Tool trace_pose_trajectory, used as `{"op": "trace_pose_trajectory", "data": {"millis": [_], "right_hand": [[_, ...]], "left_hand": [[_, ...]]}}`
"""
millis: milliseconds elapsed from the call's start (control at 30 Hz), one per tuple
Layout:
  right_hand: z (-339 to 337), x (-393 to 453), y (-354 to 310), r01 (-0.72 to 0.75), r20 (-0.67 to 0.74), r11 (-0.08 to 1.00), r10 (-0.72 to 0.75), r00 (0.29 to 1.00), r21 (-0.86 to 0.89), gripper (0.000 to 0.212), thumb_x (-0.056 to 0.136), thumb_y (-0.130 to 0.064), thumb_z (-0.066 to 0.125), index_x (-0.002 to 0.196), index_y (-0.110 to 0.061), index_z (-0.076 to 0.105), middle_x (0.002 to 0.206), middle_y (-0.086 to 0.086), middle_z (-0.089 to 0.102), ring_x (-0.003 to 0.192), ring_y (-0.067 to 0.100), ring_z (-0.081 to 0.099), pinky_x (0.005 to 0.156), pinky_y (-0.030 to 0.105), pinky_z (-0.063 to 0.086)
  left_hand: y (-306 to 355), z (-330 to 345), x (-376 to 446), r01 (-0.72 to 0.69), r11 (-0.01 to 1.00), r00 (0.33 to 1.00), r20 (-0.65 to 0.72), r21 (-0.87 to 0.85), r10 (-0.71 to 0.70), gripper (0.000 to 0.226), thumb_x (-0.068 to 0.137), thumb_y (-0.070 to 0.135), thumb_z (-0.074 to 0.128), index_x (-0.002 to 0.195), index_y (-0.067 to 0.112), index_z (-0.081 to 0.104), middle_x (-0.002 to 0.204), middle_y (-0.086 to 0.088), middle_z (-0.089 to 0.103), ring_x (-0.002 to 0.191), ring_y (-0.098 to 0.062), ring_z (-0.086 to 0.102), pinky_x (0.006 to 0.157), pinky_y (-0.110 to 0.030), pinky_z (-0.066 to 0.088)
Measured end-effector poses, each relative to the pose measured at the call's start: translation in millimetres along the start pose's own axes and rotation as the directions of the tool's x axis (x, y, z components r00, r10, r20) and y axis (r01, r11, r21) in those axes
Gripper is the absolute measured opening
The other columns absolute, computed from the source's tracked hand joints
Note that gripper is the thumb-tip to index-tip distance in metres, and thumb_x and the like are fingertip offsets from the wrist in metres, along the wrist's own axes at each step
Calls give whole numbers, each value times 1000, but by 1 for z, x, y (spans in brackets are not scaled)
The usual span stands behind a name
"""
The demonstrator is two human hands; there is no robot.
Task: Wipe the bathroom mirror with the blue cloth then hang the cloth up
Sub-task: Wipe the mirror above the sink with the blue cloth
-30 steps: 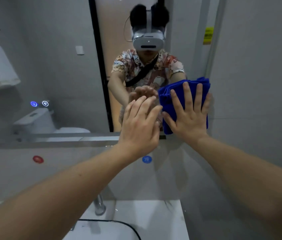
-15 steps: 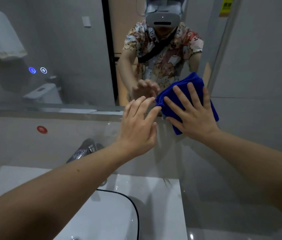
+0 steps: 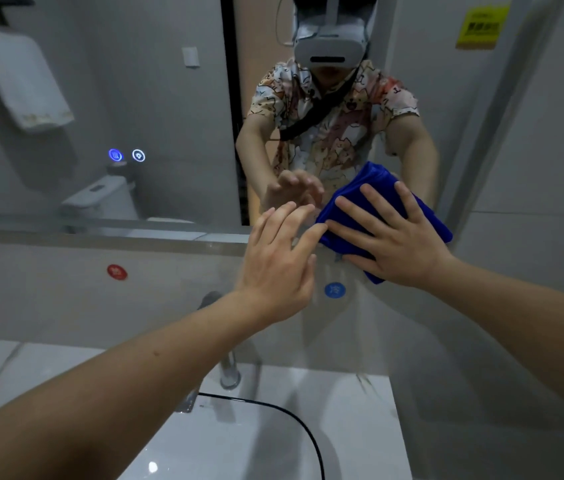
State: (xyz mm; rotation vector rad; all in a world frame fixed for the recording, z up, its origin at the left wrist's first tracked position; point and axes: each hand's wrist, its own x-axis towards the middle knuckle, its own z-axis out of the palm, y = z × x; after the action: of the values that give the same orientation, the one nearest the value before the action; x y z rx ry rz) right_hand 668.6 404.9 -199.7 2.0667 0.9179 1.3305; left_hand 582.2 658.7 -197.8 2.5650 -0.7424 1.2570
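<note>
The blue cloth [image 3: 375,181] is folded and pressed flat against the lower right of the bathroom mirror [image 3: 169,116]. It overlaps the mirror's bottom edge. My right hand [image 3: 396,242] lies spread on the cloth and holds it to the glass. My left hand [image 3: 278,271] is just left of the cloth, fingers extended toward the glass, holding nothing. Its thumb tip is close to the cloth's left corner. The mirror reflects a person in a patterned shirt wearing a headset.
Below the mirror is a grey wall strip with a red sticker [image 3: 116,271] and a blue sticker [image 3: 334,290]. A chrome faucet [image 3: 229,374] stands over the white basin [image 3: 239,441]. Lit touch buttons [image 3: 127,155] glow on the mirror. A tiled wall [image 3: 550,168] is on the right.
My right hand has slid the cloth down the glass to the mirror's bottom edge and turned it at an angle. My left hand stays beside it. The view has tipped toward the basin.
</note>
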Motion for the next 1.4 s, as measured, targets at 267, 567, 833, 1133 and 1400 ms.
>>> {"op": "trace_pose_trajectory", "data": {"millis": [267,567,833,1133,1400], "right_hand": [[1,58,-28,117,-6,993,-117,993,-30,73,103,-64,40,164,-30,21,172,5,17,158,35,10,124,59,8],[-11,128,-66,261,18,964,-260,965,-56,70,106,-59,33,165,-25,16,172,7,14,158,35,9,126,58,3],[-15,207,-126,289,39,957,-287,957,-37,69,106,-58,31,165,-24,17,172,7,10,158,34,6,127,56,-1],[-19,277,-179,332,61,942,-330,942,-39,68,105,-59,34,164,-27,23,172,7,16,158,34,6,127,57,-3],[-22,290,-194,310,64,950,-308,949,-30,69,104,-59,33,164,-26,20,172,7,14,157,34,5,126,56,-5]], "left_hand": [[-51,-15,-23,111,994,993,-28,-8,-111,42,86,18,56,126,9,66,142,-16,56,135,-37,47,114,-53,33],[-94,-33,-45,224,975,972,-71,-16,-224,44,84,15,58,126,7,65,140,-17,56,132,-37,46,112,-53,36],[-159,-72,-77,268,963,962,-56,9,-268,45,86,15,59,130,6,62,143,-17,54,136,-34,41,117,-50,32],[-249,-107,-111,339,941,940,-36,-19,-340,45,85,15,59,130,11,62,143,-14,52,136,-35,43,116,-49,33],[-269,-111,-121,302,953,953,-32,-12,-302,44,83,13,60,127,9,63,140,-16,54,134,-35,45,111,-53,37]]}}
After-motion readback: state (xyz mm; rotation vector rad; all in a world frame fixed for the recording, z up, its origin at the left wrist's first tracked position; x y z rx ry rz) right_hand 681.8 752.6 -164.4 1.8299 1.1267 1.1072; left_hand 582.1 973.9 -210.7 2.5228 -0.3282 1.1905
